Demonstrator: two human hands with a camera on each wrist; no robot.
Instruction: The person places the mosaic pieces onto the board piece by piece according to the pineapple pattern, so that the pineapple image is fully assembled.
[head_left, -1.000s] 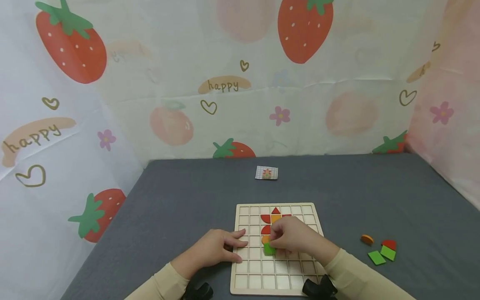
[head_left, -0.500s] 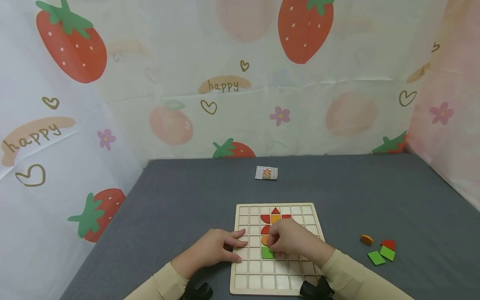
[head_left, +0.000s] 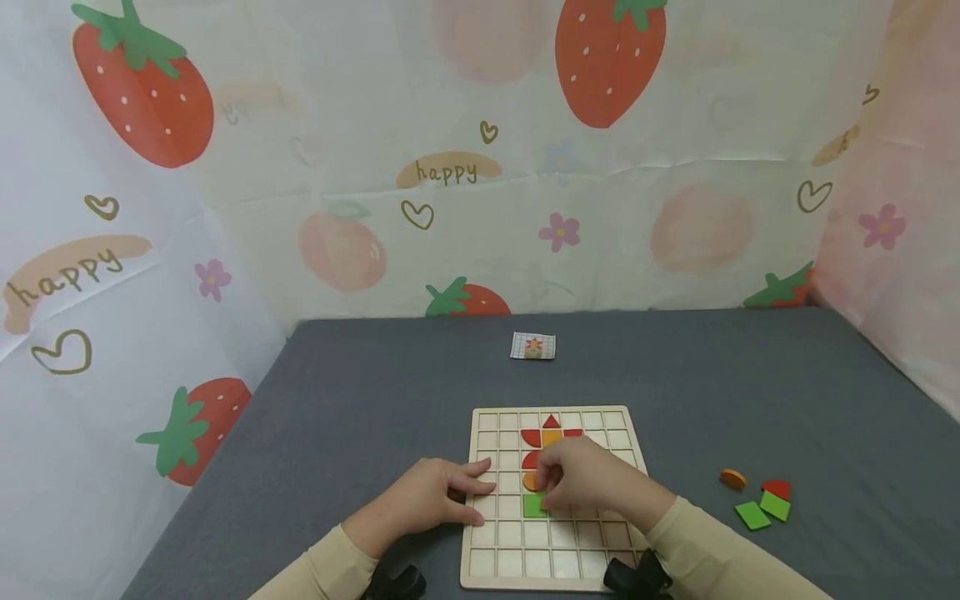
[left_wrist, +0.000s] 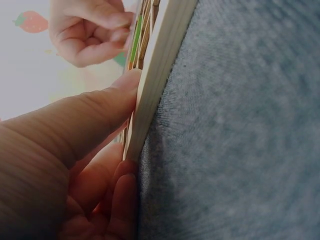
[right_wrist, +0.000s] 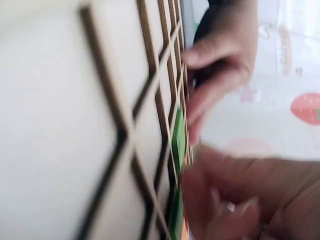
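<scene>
A wooden grid board (head_left: 517, 562) lies on the table in front of me. My left hand (head_left: 423, 500) rests at its left edge, thumb and two fingers on the top; other fingers bunch beside the edge in the left wrist view. The right hand (head_left: 588, 479), thumb and fingers curled together, pinches the right edge of a green square tile (head_left: 533, 505) lying in a cell. A second green tile (right_wrist: 176, 215) shows near the fingertips in the right wrist view. Above the square sit an orange round tile (head_left: 529, 481) and a red curved tile (head_left: 530, 459).
Farther up the board are a red triangle (head_left: 551, 422) and an orange square (head_left: 551, 437). To the right lie loose tiles: an orange disc (head_left: 732, 478), a red piece (head_left: 777, 488) and green squares (head_left: 752, 515). A pattern card (head_left: 533, 346) lies beyond the board.
The green square tile has shifted slightly left and down, from tilted to flat in its cell, mostly in the first half second. The left hand and loose tiles stay put.
</scene>
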